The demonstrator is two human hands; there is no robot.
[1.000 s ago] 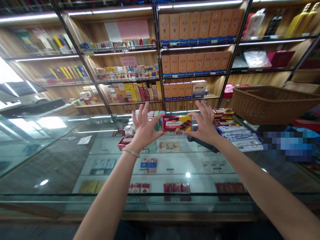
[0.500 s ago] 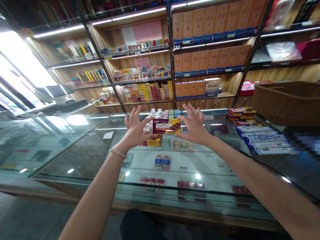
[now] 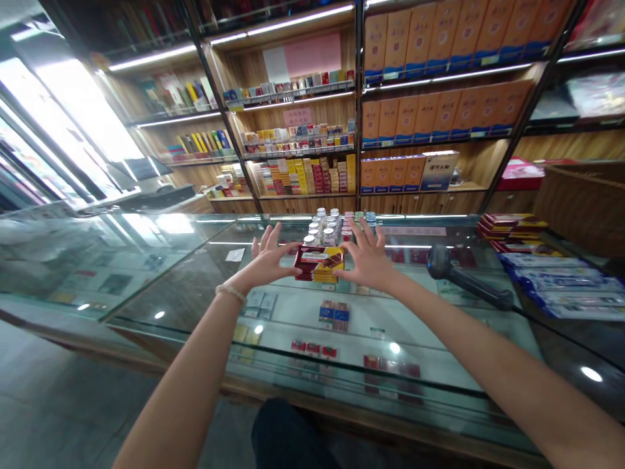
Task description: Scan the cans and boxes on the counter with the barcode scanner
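Observation:
A chocolate box (image 3: 319,257), maroon at one end and yellow with a chocolate picture at the other, lies on top of a stack of similar boxes (image 3: 322,277) on the glass counter. My left hand (image 3: 269,260) grips its left end between thumb and forefinger, with the other fingers raised. At the right end, my right hand (image 3: 366,259) pinches it the same way. Just behind the stack stand several small white-capped bottles (image 3: 322,228) and rows of pink, green and blue containers (image 3: 360,218).
A black handheld scanner (image 3: 469,280) with a cable lies right of my right hand. Further right are more stacked chocolate boxes (image 3: 512,228), blue-and-white packets (image 3: 566,283) and a brown wicker basket (image 3: 586,205). The glass display counter (image 3: 185,299) spans the front; stocked shelves (image 3: 303,195) line the wall.
Both hands have lowered the chocolate box from above onto the stack. The view has shifted left, and the black scanner now shows on the counter.

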